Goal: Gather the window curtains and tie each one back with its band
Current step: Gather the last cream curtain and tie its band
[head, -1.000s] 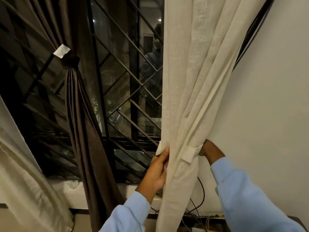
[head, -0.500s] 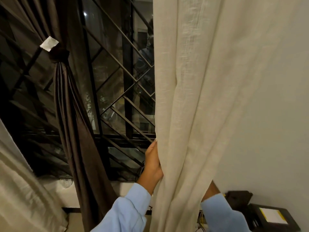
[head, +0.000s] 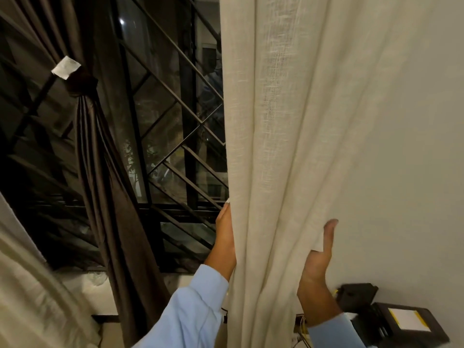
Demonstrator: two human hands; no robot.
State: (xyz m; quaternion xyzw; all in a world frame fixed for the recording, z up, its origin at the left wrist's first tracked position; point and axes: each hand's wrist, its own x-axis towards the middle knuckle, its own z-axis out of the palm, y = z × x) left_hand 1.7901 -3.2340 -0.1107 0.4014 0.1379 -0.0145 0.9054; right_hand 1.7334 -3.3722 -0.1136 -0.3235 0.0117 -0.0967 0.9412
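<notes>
Left sleeve (head: 193, 310): long and light blue, made of smooth cloth with soft folds, low in the middle of the picture.
Left cuff (head: 213, 276): a plain, round edge that ends at the wrist.
Right sleeve (head: 331, 332): the same light blue, at the bottom right; only its end shows.
Left hand (head: 224, 237): bare, just above the cuff; its fingers are hidden.
Right hand (head: 317, 262): bare, above the right sleeve, lower right.
</notes>
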